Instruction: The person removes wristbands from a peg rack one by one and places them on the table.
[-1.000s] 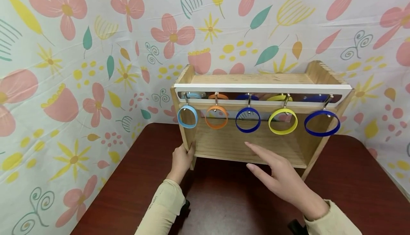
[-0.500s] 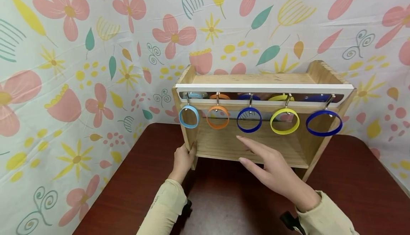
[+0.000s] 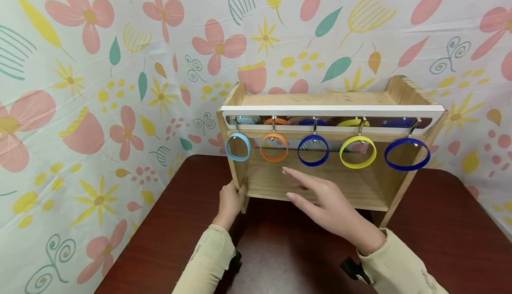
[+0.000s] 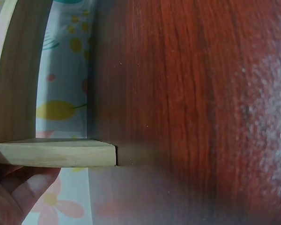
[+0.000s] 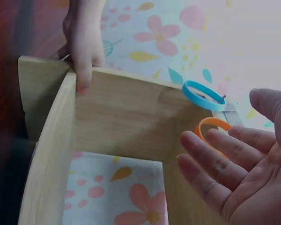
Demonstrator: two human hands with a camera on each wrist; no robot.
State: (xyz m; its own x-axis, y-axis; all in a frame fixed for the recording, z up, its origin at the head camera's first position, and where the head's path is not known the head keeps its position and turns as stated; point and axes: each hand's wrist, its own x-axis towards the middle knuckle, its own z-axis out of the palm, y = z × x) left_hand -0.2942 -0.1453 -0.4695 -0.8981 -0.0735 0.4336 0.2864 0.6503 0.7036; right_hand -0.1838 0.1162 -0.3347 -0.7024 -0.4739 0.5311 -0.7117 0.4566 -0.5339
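A small wooden shelf (image 3: 276, 180) stands on the table with a white-edged rail (image 3: 332, 108) across its upper front. From the rail's metal hooks hang several rings: a light blue ring (image 3: 238, 160), an orange ring (image 3: 274, 160), a yellow ring (image 3: 357, 167) and two dark blue ones. My left hand (image 3: 230, 200) grips the shelf's left side panel low down, thumb on the inner face (image 5: 82, 84). My right hand (image 3: 328, 203) is held in front of the lower board, below the hanging rings, fingers extended and nothing in it.
The dark red-brown table (image 3: 172, 223) extends around the shelf. Behind and to the left hangs a white cloth (image 3: 160, 94) printed with flowers and leaves. Dark wrist devices (image 3: 352, 267) sit under both sleeves.
My right hand has moved leftward in front of the shelf, from under the yellow ring towards the orange one. The left hand keeps its hold on the side panel; the rings hang as before.
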